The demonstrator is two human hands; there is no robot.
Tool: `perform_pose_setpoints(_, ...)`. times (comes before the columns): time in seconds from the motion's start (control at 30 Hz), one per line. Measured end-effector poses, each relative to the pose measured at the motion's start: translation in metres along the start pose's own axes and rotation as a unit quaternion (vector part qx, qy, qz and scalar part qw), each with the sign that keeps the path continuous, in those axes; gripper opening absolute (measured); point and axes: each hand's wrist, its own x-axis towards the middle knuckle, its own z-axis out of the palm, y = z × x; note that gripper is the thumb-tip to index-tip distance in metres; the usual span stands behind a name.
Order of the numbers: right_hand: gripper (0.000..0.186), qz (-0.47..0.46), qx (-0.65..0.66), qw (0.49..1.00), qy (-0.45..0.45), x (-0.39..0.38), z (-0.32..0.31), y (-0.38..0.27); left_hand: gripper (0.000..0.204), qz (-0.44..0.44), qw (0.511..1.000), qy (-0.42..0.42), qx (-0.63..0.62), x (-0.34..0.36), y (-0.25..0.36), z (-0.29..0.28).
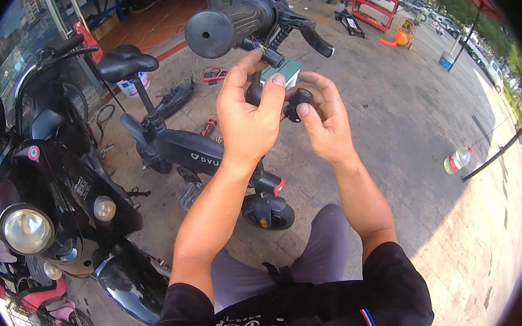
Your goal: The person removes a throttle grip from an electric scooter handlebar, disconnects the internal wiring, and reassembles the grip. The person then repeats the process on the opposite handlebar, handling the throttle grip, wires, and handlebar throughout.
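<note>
A small black folding electric bike [187, 153] stands before me, its rubber handlebar grip [213, 33] and brake lever [315, 40] above my hands. My left hand [250, 112] is curled at a black housing [267, 53] with thin coloured wires, just under the grip; what its fingers grip is partly hidden. My right hand [324, 116] holds a small black part [299, 101], thumb on its face. Behind my fingers is a green-and-white box-like item [283, 67], partly covered.
A black scooter [42, 175] fills the left side. A white bucket [132, 86], red-handled tool [209, 129] and meter with leads [214, 75] lie beyond the bike. A red trolley [377, 8], orange machine [404, 36] and plastic jug [459, 158] stand on the pavement.
</note>
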Motion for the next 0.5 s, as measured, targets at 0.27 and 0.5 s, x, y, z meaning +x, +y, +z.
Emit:
perform_pose_setpoints(0.27,0.048,0.007,0.006,1.0,0.014,0.002,-0.007,-0.007,0.049,0.18,0.952,-0.009,0.247,-0.002,-0.015,0.0)
perform_pose_setpoints(0.5,0.045,0.001,0.0,1.0,-0.005,0.006,-0.006,-0.012,0.047,0.196,0.946,-0.015,0.257,0.001,-0.019,-0.01)
